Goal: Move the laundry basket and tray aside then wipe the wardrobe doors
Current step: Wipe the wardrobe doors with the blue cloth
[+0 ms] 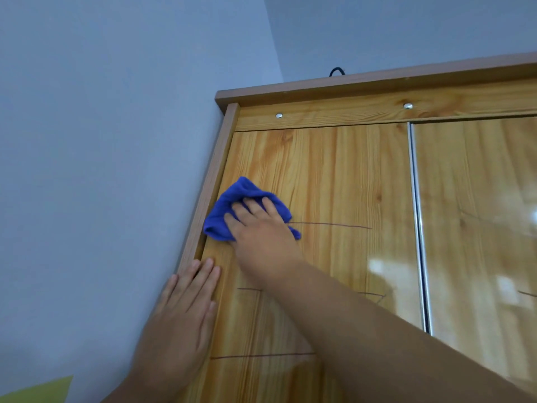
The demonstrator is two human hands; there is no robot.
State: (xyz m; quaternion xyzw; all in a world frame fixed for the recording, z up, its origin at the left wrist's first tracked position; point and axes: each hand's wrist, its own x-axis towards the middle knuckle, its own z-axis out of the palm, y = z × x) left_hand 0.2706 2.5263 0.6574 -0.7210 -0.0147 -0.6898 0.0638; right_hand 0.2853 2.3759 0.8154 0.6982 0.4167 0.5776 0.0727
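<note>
Head view: the right hand [261,237] forms the working grip. Its fingers lie spread and nearly straight over a bunched blue cloth [229,207], pressing it flat against the wood rather than closing round it; the thumb is hidden. The cloth sticks out above and to the left of the fingers, with a small tail showing just below them. Under the grip is the left wardrobe door [334,170], with the wardrobe's side post [216,181] just left of the cloth. A dark drawn line [331,225] runs rightward from the grip, and two more cross the door below it. The left hand [186,309] rests flat and wide below the grip, fingers straight, spanning the door's left edge and the post. The right door [479,213] is well to the right of the grip, past a metal strip [418,228]. The basket and tray are out of sight.

The wiping step looks to be in hand, at the upper left part of the door. Next, the cloth likely needs firm strokes rightward along the line, then lower, before crossing to the other door.
</note>
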